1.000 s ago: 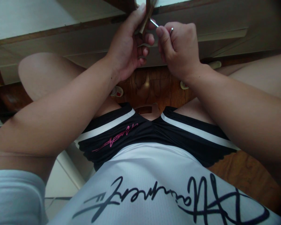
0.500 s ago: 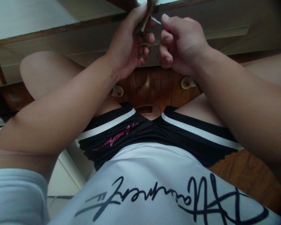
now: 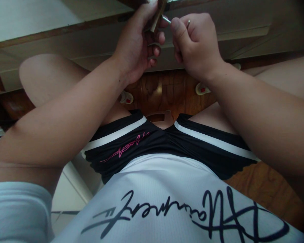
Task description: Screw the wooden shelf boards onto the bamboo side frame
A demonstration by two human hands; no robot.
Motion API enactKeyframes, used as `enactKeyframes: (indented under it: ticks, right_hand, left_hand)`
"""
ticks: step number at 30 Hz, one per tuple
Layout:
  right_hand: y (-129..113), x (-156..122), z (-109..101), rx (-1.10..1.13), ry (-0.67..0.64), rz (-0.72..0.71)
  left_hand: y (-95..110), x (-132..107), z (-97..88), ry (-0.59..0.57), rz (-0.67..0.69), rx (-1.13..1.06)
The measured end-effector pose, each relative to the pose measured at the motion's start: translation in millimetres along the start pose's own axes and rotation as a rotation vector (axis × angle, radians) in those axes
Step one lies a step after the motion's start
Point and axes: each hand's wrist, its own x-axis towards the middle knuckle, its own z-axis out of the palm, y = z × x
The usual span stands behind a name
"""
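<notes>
At the top centre, my left hand (image 3: pixel 135 49) is closed around a narrow brown strip (image 3: pixel 157 21) that stands slanted, with thumb and index side against it. Its other fingers are loosely curled. To the right of it, my right hand (image 3: pixel 200 42) pinches a thin silver metal rod (image 3: pixel 166 19) between thumb and fingers. The rod's left end meets or nearly meets the strip's side. A short tip pokes out above the knuckles. The upper end of the strip is cut off by the picture's edge, and the rod's middle is hidden in the fist.
A pale board (image 3: pixel 40 20) with a brown edge lies across the top left, in front of my knees. Beneath are a brown wooden floor (image 3: pixel 154 86) and part of a pinkish plastic stool (image 3: pixel 168 116) between my thighs. White footwear shows at both sides.
My right hand has turned at the wrist, so its back faces up more and the rod's far tip shows. My left hand and the strip have shifted slightly left.
</notes>
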Motion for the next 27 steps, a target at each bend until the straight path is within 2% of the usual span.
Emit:
enactKeyframes:
  ticks: [5, 9, 13, 16, 18, 21, 24, 25, 27]
  right_hand:
    - [2, -2, -6, -0.311, 0.046, -0.043]
    - [3, -2, -6, -0.369, 0.064, -0.061]
    - [-1, 0, 1, -0.107, 0.047, -0.06]
    - [-8, 2, 8, 0.235, 0.036, 0.083]
    - [-12, 4, 8, 0.471, 0.021, 0.22]
    - [-19, 7, -1, 0.762, -0.176, 0.474]
    - [-22, 9, -12, 0.901, -0.431, 0.655]
    - [-23, 9, -14, 0.908, -0.452, 0.669]
    - [-22, 8, -12, 0.872, -0.395, 0.645]
  left_hand:
    - [-1, 0, -1.9, -0.004, -0.018, -0.008]
    - [-7, 5, -5.5, -0.03, -0.001, -0.078]
    - [-8, 5, -4.9, -0.019, 0.013, -0.104]
    - [-6, 2, -2.8, 0.013, 0.002, -0.038]
    - [-6, 2, -2.7, -0.011, -0.005, -0.047]
    - [-8, 4, -4.5, -0.045, 0.0, -0.086]
    - [-8, 5, -5.9, -0.033, 0.018, -0.077]
    - [-7, 5, -5.9, -0.036, 0.02, -0.063]
    - [-5, 4, -5.5, -0.045, 0.016, -0.042]
